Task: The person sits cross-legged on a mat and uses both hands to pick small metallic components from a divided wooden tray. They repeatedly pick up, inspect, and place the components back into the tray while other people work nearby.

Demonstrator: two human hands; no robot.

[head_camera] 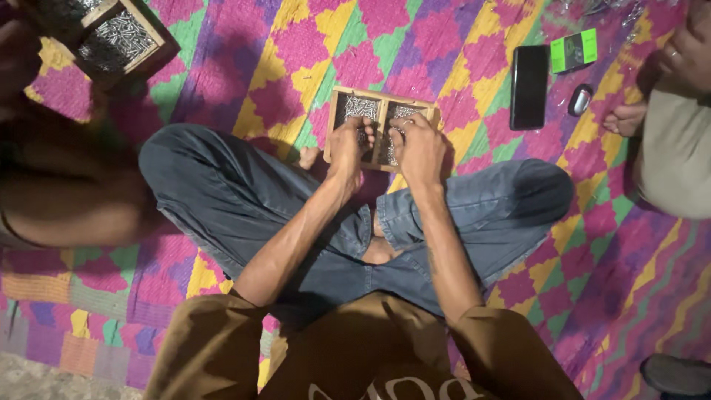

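Fingers of left hand (346,148) curled down into left compartment of wooden tray (379,128), tips pressed among small silvery metal pieces (361,107); whether any piece is pinched, impossible to tell, tips hidden. Fingers of right hand (419,148) bent likewise over right compartment, thumb toward the centre divider, knuckles up, touching the metal pieces there; grip again not readable. Tray flat on the mat (296,52) just beyond the crossed legs in blue jeans (244,200), long side across, two compartments side by side, both holding a dense layer of pieces. Upper parts of both compartments seem packed in neat rows; lower parts covered by the hands, so extent of filling there unknown. Judging by that, arranging looks well advanced, with the near portion perhaps unfinished. Forearms bare, running back to brown sleeves at the bottom edge. Farther out, top left, a second wooden tray (122,41) also full of silvery pieces, tilted, beside another person's arm. To the right on the mat, a dark phone (529,87) lying flat, a green box (574,50) just beside its top, a small dark oval object (580,99) near it. At the right edge, another person's hand (689,52) and foot (626,118).
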